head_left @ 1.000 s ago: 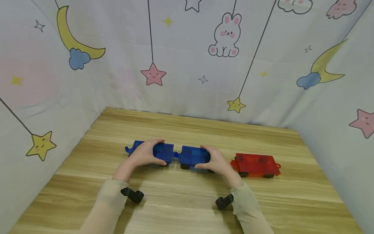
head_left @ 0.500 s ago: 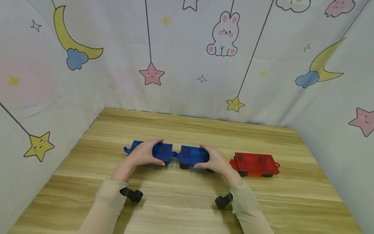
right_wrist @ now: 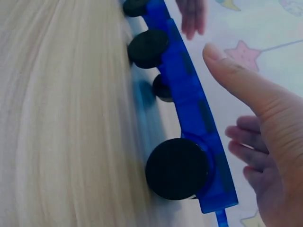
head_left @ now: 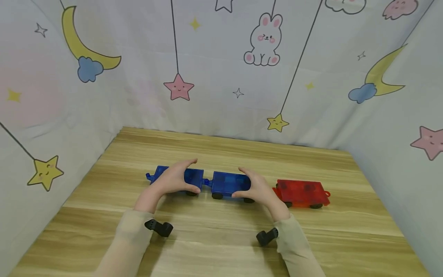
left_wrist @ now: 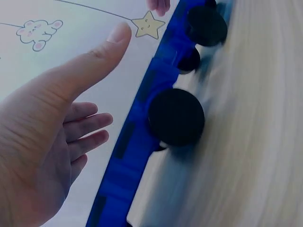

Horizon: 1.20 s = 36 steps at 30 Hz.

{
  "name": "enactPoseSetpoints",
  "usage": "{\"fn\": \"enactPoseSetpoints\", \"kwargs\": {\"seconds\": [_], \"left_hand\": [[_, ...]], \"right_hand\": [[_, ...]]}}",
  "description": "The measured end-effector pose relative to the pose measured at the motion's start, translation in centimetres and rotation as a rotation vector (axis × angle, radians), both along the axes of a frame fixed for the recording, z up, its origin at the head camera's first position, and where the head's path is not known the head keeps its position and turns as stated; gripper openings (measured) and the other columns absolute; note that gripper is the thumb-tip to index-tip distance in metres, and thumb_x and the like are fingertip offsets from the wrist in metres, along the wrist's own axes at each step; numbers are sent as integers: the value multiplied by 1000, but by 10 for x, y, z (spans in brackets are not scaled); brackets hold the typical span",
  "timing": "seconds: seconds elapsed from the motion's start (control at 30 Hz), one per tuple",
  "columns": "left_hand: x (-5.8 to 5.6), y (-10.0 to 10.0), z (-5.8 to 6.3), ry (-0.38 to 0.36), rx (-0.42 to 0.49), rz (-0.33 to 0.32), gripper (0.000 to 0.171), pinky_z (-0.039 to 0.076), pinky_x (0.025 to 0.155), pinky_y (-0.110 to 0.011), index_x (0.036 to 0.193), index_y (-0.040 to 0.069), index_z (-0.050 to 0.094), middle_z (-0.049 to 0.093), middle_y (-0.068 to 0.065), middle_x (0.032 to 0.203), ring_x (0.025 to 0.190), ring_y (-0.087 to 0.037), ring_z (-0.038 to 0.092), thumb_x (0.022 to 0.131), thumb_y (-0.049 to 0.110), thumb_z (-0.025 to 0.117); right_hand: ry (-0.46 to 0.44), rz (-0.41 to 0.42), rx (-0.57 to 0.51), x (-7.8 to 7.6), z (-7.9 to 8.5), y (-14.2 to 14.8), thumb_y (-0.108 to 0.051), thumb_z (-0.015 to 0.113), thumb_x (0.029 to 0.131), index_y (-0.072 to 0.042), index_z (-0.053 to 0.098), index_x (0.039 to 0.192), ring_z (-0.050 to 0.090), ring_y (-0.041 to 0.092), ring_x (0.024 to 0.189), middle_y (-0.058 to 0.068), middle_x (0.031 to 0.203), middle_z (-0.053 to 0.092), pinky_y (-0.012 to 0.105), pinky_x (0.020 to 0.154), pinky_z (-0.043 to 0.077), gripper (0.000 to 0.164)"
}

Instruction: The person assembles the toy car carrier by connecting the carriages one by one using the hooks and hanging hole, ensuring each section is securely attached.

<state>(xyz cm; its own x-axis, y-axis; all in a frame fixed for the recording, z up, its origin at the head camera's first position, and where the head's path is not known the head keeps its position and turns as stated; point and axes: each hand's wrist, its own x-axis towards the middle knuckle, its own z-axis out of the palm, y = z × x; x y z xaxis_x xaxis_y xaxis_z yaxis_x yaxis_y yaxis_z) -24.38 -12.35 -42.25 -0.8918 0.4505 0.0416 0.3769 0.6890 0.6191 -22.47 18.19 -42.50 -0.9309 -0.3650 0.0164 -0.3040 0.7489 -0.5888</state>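
Observation:
Two flat, see-through blue toy train cars with black wheels stand joined end to end on the table. My left hand (head_left: 173, 179) is spread over the left blue car (head_left: 194, 177), thumb apart from the fingers. Over the right end of the right blue car (head_left: 226, 184), my right hand (head_left: 259, 188) has the same spread shape. Both wrist views show a gap between the fingers and the car's side. The hook coupling (head_left: 207, 182) links the cars, and another hook (head_left: 149, 177) sticks out at the far left.
A red toy train car (head_left: 301, 192) stands right of the blue pair, unlinked, its left end partly behind my right wrist. The wooden table (head_left: 214, 238) meets a white printed cloth (head_left: 221, 111) at the back and sides. Both wrists carry small black cameras.
Both hands have loosened from the blue cars and risen slightly, their fingers wider apart. The cars have stayed in place; the whole view has shifted a little.

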Motion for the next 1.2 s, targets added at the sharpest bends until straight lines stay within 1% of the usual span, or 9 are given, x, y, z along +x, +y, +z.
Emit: {"fn": "enactPoseSetpoints", "kwargs": {"seconds": [0.13,0.3,0.43,0.57,0.67,0.8,0.9,1.0,1.2], "left_hand": [[-1,9,4,14,36,-7,104,34,111,-59,154,10,30,37,-13,156,143,-38,34,73,41,85],[-2,25,5,87,51,17,104,30,112,-64,154,11,31,36,-15,156,144,-41,30,72,46,84],[-1,40,2,142,60,33,107,27,112,-65,155,11,28,31,-16,158,145,-42,26,72,50,83],[1,52,-2,163,80,26,112,27,114,-63,156,11,23,25,-16,160,147,-39,23,72,52,83],[1,60,-4,162,86,12,118,24,116,-60,157,9,18,19,-15,163,150,-36,18,70,52,84],[0,73,-5,146,88,-10,126,20,119,-57,158,7,10,6,-12,165,153,-31,7,68,52,85],[0,81,-7,128,95,-35,128,17,121,-55,158,6,6,1,-11,166,153,-29,2,68,51,86],[1,87,-10,117,81,-51,129,16,121,-54,158,6,4,0,-11,165,153,-29,1,68,51,85],[1,97,-14,101,36,-53,129,15,122,-52,158,6,5,3,-11,165,153,-27,3,68,54,84]], "right_hand": [[4,1,-10,1,2,4,-40,85,74,-4,39,149,38,39,140,18,152,42,57,110,37,95],[11,-29,-17,3,2,14,-41,85,74,-6,38,150,38,40,140,18,152,41,59,109,37,95],[23,-46,-42,4,3,23,-40,85,74,-8,37,151,36,39,141,17,154,39,59,110,36,96],[49,-60,-70,7,4,34,-37,86,74,-9,38,151,35,38,142,15,154,39,60,111,34,95],[70,-66,-82,8,5,45,-36,86,73,-10,38,151,36,38,142,15,154,39,61,110,35,95],[101,-66,-90,8,4,62,-35,87,72,-10,37,151,36,39,142,17,154,38,62,108,36,97],[114,-64,-92,9,3,75,-33,87,72,-9,36,152,33,41,142,19,155,36,63,109,34,98],[114,-56,-94,10,2,88,-29,88,72,-9,34,152,32,42,143,20,155,35,64,110,32,98],[108,-60,-82,13,1,117,-25,88,72,-8,34,152,31,43,142,21,155,34,66,110,30,98]]}}
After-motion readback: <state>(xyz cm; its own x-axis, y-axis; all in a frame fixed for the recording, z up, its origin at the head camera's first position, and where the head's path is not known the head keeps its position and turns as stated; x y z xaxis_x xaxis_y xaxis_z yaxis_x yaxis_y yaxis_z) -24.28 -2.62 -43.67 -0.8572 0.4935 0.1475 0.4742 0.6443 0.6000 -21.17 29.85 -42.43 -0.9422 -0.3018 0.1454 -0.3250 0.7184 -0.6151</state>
